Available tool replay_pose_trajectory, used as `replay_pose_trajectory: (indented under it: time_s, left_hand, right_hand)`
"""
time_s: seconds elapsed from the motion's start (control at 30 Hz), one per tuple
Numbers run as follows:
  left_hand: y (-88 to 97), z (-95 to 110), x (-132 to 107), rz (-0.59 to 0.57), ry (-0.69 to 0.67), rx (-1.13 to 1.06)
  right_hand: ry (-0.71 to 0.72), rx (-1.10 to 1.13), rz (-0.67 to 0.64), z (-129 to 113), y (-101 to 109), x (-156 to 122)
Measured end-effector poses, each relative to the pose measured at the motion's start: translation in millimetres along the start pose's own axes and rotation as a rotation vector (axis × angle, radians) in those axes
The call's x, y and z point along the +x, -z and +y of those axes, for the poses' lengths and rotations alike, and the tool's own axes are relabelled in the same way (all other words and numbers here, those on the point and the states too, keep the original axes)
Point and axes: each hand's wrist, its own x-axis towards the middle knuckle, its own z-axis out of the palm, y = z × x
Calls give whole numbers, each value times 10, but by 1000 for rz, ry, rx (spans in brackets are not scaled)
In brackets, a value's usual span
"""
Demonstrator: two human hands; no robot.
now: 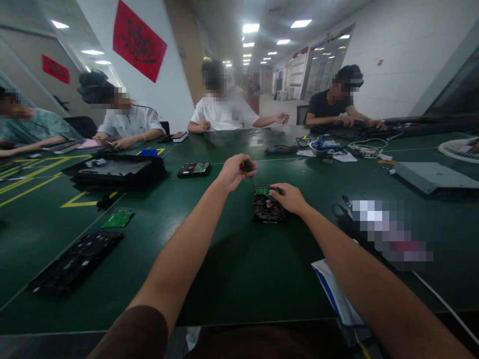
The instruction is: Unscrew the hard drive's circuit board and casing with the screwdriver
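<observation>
On the green table in front of me lies a hard drive [268,212], its dark underside facing up and a green circuit board [263,191] at its far end. My left hand [236,172] is closed around the handle of a screwdriver [247,166], whose thin shaft points down at the board's far left corner. Whether the tip sits in a screw is too small to tell. My right hand [290,197] grips the drive's far right side, with thumb and fingers at the board's edge.
Another hard drive [194,169] lies beyond my left forearm. To the left are a loose green board [118,218], a long black plastic part [77,262] and a black tray [114,169]. Cables [329,145] and a grey metal case [437,175] lie right. Several people sit across the table.
</observation>
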Motion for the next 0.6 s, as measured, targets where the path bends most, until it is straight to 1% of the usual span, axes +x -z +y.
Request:
replay_pose_trajectory:
  time_s: [0.13,0.23,0.43,0.6]
  left_hand:
    - [-4,17,7,77,-11,40]
    - [9,26,6,74,-10,60]
    - [24,2,11,21,33,-57]
    - [28,11,11,82,9,33]
  right_hand:
    - [4,-4,-11,0,-1,2]
    - [-8,3,1,5,-10,3]
    - [-13,6,-2,12,-11,-2]
    - [-7,14,-1,13,-8,1]
